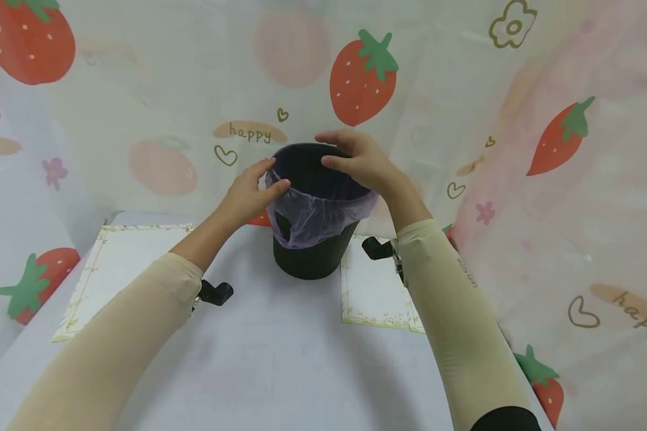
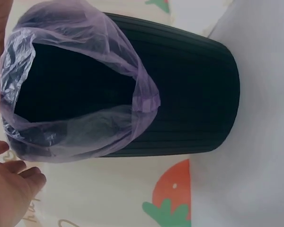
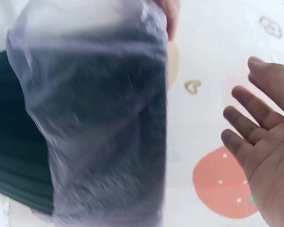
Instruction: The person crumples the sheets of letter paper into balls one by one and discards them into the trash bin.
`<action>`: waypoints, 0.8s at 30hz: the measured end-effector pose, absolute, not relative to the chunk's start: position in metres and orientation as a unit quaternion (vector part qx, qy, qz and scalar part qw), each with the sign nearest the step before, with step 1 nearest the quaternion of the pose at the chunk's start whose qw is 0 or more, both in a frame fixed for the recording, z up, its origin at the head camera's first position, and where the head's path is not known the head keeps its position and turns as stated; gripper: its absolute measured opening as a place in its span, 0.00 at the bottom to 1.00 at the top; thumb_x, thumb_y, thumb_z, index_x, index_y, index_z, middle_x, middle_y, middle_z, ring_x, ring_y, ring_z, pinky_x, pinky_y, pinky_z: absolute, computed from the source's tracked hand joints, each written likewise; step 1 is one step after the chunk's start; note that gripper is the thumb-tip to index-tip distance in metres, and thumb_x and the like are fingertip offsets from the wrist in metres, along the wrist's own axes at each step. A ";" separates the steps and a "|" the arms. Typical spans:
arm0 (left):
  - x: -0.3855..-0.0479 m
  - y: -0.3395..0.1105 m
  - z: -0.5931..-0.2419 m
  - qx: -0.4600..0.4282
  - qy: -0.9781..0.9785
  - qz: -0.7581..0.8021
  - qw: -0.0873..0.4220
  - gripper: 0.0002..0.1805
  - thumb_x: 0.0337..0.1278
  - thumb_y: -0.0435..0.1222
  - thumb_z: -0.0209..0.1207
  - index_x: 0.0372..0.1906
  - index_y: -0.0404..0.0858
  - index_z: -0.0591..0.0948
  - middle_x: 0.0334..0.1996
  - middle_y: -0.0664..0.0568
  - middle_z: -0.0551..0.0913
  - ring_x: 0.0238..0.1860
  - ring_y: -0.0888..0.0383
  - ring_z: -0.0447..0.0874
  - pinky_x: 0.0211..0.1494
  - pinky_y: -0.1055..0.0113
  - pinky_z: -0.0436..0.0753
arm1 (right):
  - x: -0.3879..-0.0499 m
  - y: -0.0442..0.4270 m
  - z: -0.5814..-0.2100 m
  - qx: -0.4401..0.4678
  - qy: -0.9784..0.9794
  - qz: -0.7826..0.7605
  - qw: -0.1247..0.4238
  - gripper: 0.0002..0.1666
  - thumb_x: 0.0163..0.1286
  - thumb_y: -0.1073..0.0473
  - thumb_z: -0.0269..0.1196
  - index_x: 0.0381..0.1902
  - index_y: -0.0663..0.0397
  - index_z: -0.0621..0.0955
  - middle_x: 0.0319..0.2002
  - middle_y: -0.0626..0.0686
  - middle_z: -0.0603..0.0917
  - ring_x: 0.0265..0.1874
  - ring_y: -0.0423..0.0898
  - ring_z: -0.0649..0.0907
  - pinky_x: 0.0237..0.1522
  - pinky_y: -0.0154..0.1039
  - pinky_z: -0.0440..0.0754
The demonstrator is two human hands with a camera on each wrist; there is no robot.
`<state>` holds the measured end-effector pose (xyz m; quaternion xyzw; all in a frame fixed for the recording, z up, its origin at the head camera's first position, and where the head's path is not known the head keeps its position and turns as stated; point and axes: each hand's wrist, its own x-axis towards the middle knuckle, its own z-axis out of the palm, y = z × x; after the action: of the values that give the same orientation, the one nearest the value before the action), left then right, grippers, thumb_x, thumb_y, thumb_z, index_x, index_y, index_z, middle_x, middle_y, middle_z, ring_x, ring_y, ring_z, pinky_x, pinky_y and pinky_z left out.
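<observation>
A dark ribbed trash bin (image 1: 313, 260) stands on the white table, lined with a thin purple trash bag (image 1: 323, 215). The bag's edge is folded down over the outside of the rim, and a gap in it bares the bin's side in the left wrist view. My left hand (image 1: 250, 194) is at the left of the rim, fingertips at the bag's edge, fingers relaxed. Above the right of the opening hovers my right hand (image 1: 363, 158), fingers spread and holding nothing. In the right wrist view that hand (image 3: 270, 127) is apart from the bag.
A bordered white sheet (image 1: 135, 251) lies at the table's left. More bordered sheets (image 1: 374, 293) lie right of the bin, partly under my right forearm. A strawberry-print sheet (image 1: 437, 72) hangs behind and beside the table. Black camera mounts (image 1: 215, 293) jut from both wrists.
</observation>
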<state>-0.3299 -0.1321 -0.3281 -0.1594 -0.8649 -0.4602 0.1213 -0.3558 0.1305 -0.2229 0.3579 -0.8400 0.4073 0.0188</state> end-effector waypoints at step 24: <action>-0.227 -0.226 -0.346 -0.146 -0.872 -0.441 0.155 0.34 0.70 0.47 0.63 0.75 0.41 0.70 0.73 0.46 0.71 0.72 0.43 0.70 0.74 0.49 0.70 | -0.289 0.091 -0.280 0.460 -0.789 0.396 0.097 0.25 0.72 0.59 0.67 0.66 0.54 0.80 0.66 0.50 0.80 0.68 0.40 0.74 0.71 0.49 0.73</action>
<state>-0.2269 -0.2261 -0.3456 -0.1464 -0.8717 -0.4411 0.1552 -0.2893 0.0911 -0.2802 0.4601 -0.7890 0.3955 0.0970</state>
